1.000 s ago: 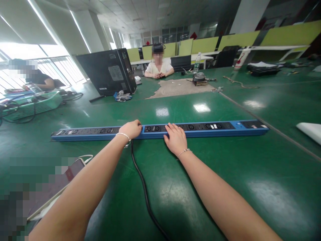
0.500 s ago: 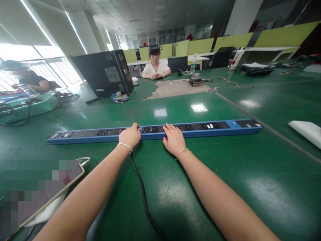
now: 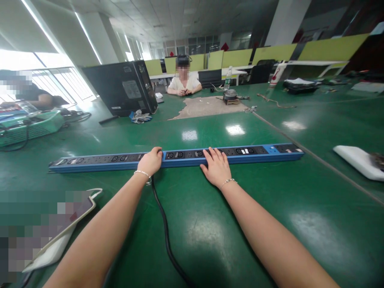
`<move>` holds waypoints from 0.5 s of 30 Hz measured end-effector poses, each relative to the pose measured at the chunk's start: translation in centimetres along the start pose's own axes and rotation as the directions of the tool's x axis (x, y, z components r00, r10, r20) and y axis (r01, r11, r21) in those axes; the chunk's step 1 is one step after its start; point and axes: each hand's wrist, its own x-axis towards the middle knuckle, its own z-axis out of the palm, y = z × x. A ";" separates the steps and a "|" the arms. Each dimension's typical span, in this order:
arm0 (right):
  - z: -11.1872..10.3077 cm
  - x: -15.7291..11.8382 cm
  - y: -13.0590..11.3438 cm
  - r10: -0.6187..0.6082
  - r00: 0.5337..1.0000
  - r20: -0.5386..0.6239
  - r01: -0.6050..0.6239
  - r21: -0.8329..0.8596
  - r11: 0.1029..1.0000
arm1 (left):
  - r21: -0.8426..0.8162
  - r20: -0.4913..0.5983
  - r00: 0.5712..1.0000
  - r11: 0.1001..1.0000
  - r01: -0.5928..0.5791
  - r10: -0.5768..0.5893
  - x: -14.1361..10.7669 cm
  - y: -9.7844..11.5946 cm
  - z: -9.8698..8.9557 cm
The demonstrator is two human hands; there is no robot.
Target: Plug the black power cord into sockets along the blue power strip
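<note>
A long blue power strip (image 3: 183, 161) with black sockets lies across the green table. My left hand (image 3: 150, 162) is closed over its middle. A black power cord (image 3: 164, 220) runs from under that hand toward me, and its upper end is hidden in the grip. To the right, my right hand (image 3: 216, 166) lies on the strip with its fingers outstretched over the sockets and the thumb apart.
At front left lies a tablet-like device (image 3: 57, 236) with a white cable. Behind the strip are a black computer case (image 3: 120, 88), gloves (image 3: 140, 117) and a green basket (image 3: 45, 127). One person (image 3: 183, 82) sits opposite, another at far left. A white object (image 3: 357, 160) lies right.
My right hand has slid rightward along the strip, its fingers more spread. The left hand keeps its place on the strip. The whole view has shifted slightly.
</note>
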 end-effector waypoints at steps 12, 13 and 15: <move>0.1 0.2 0.0 0.017 1.000 0.020 -0.017 0.028 0.999 | -0.303 0.162 0.976 0.949 -0.093 0.147 -0.6 6.6 -2.8; 0.0 0.2 0.0 0.015 1.000 0.020 -0.016 0.027 0.999 | -0.296 0.177 0.970 0.949 -0.111 0.168 -0.4 7.1 -2.2; 0.0 0.2 0.0 0.018 1.000 0.016 -0.018 0.026 0.999 | -0.269 0.200 0.960 0.953 -0.138 0.196 0.2 8.0 -1.0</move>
